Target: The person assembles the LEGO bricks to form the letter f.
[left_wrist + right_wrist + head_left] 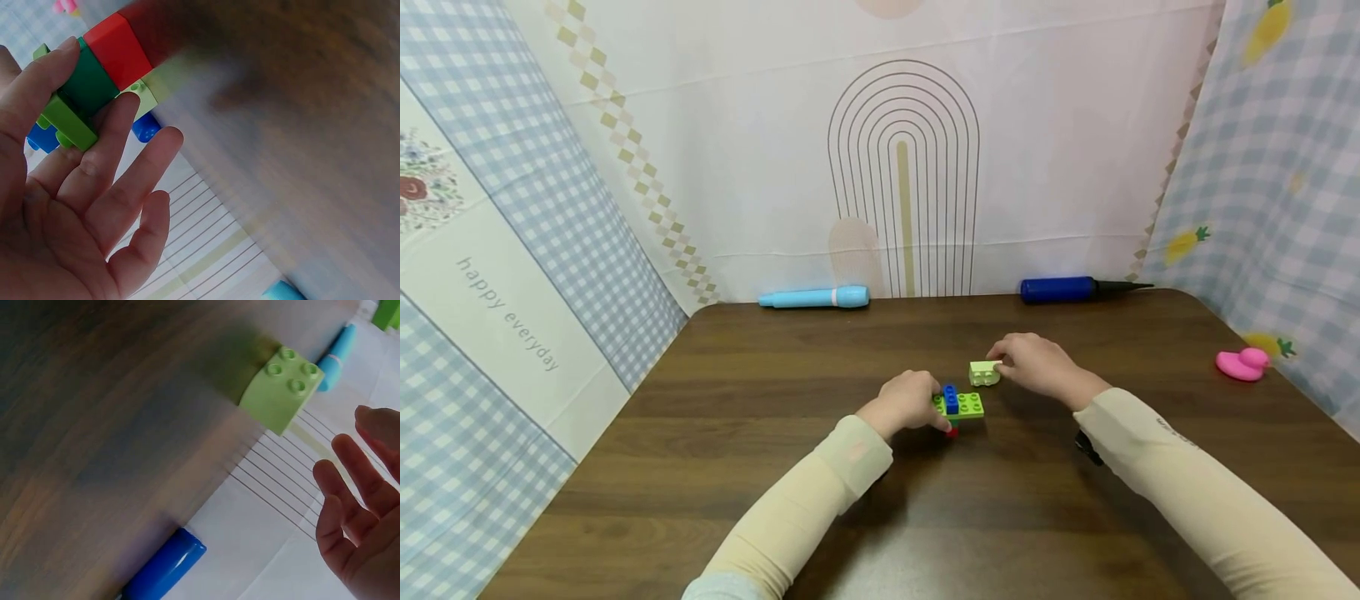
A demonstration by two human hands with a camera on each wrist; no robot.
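My left hand (910, 398) pinches a stack of toy building bricks between thumb and fingers. A blue brick (951, 398) sits across the top of its lime-green plate (972, 405); below are a dark green brick (92, 78) and a red brick (119, 51) at the bottom. Just beyond the stack, a loose pale green brick (982, 372) stands on its side on the table, studs facing me. Right at its right edge in the head view is my right hand (1036, 362). The right wrist view shows that hand's fingers (362, 475) loosely bent, with nothing between them.
Along the back of the brown wooden table (760, 500) lie a light blue tube-shaped thing (814, 297) and a dark blue hand pump (1060, 289) with a black tapered nozzle. A pink toy duck (1242, 364) sits at the right edge. Printed cloth hangs behind and at both sides.
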